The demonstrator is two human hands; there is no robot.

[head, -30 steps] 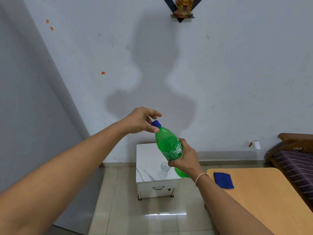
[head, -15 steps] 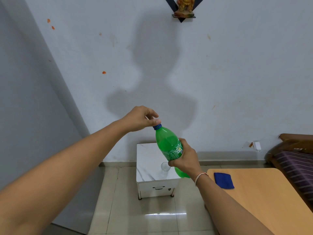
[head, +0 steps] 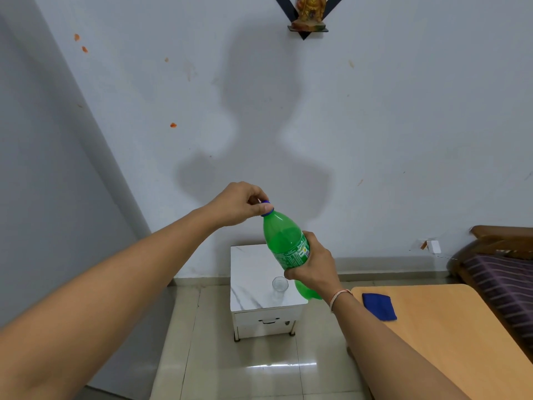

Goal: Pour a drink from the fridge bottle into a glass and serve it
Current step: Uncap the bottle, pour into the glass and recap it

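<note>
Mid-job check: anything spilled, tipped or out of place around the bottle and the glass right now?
Nothing stands out. The green bottle is held tilted in the right hand, with the left hand pinching its blue cap. The glass stands upright on the small white table, which shows no spill.

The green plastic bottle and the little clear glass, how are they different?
The green plastic bottle is tinted green with a printed label; the little clear glass is colourless and plain. The bottle is held tilted in the air by the right hand, while the glass stands upright on the white marble-topped side table. The bottle's blue cap is pinched by the left hand; the glass is open on top and looks empty. Both are see-through.
</note>
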